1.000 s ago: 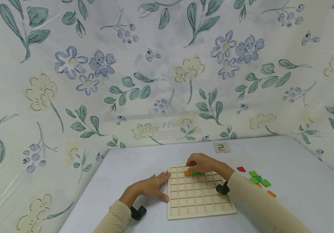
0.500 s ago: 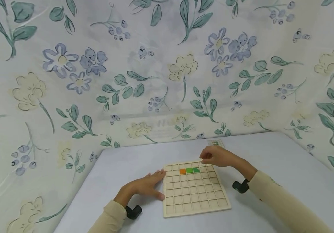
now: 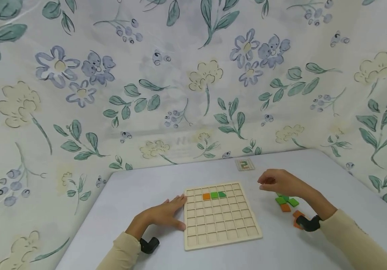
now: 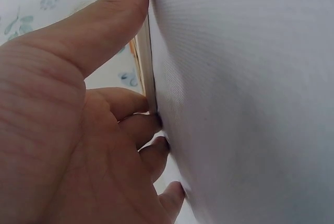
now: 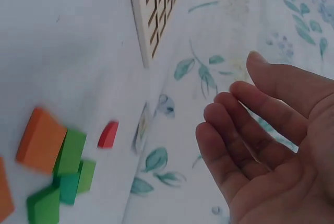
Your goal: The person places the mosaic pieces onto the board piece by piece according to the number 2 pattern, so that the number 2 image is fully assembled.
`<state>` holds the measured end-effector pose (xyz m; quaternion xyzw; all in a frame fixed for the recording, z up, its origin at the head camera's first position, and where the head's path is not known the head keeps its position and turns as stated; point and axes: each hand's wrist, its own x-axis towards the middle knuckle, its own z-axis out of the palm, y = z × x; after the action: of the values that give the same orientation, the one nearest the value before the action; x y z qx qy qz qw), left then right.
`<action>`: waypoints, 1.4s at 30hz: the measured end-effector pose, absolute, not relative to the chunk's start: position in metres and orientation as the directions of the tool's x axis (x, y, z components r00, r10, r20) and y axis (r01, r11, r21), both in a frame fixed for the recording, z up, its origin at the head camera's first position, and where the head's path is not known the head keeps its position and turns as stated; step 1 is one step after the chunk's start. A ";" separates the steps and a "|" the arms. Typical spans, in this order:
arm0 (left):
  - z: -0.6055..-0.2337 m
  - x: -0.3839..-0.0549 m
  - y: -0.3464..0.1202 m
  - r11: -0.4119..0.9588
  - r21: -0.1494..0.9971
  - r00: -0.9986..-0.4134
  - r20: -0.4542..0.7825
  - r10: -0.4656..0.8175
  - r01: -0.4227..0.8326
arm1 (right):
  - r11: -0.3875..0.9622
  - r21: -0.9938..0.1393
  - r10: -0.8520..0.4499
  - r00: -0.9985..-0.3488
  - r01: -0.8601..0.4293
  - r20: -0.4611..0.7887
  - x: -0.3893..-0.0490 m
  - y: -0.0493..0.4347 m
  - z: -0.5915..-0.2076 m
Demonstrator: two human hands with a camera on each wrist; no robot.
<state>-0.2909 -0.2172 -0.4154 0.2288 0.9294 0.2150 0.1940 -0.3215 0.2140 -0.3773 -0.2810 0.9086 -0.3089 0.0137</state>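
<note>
A pale wooden grid board point(image 3: 220, 225) lies on the white table. In its upper rows sit an orange square tile point(image 3: 206, 196), a green square tile point(image 3: 214, 195) and a darker green tile with a rounded corner point(image 3: 222, 194), side by side. My left hand point(image 3: 163, 215) rests on the table with thumb and fingertips against the board's left edge. Over the table right of the board hovers my right hand point(image 3: 279, 182), its fingers loosely bent and nothing between them in the right wrist view. Below it lie loose green tiles point(image 3: 293, 202) and orange tiles point(image 3: 285, 207).
A small printed pattern card point(image 3: 245, 164) lies at the table's back, beyond the board. The right wrist view shows a red tile point(image 5: 108, 134) near the loose pile. Behind the table hangs a flower-print sheet point(image 3: 180, 112).
My right hand has left the tiles on the board and moved right, over the loose pile. The left hand stays at the board's edge; the head view has shifted slightly.
</note>
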 end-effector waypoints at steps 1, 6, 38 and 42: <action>-0.415 -0.291 -0.218 0.802 0.491 -0.821 -0.260 0.508 0.341 | 0.659 -0.572 -0.506 -0.851 -0.489 0.145 -0.319 0.218 -0.376; -0.417 -0.292 -0.218 0.802 0.496 -0.824 -0.261 0.504 0.333 | 0.703 -0.546 -0.470 -0.874 -0.456 0.125 -0.315 0.236 -0.381; -0.419 -0.293 -0.218 0.800 0.494 -0.828 -0.246 0.504 0.340 | 0.777 -0.479 -0.473 -0.881 -0.407 -0.018 -0.326 0.274 -0.414; -0.418 -0.293 -0.217 0.799 0.498 -0.828 -0.246 0.503 0.337 | 0.785 -0.476 -0.464 -0.886 -0.397 -0.025 -0.325 0.274 -0.413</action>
<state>-0.2925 -0.2173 -0.4184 0.2261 0.9299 0.2226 0.1864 -0.3255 0.2737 -0.4135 -0.2285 0.9420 -0.2354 0.0705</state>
